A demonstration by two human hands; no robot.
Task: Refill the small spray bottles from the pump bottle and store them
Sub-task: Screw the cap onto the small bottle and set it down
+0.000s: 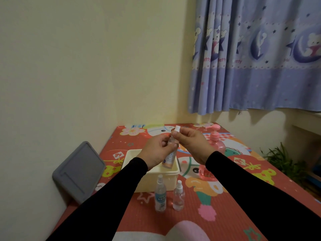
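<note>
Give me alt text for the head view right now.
Left hand holds a small spray bottle above a cream box while right hand pinches its white cap. Two more spray bottles stand on the red mat; a pink pump bottle stands behind.

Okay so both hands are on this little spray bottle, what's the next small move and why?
Probably twist the white cap with the right hand while the left hand steadies the spray bottle over the cream box. Whether that loosens or tightens it, I can't tell.
</note>
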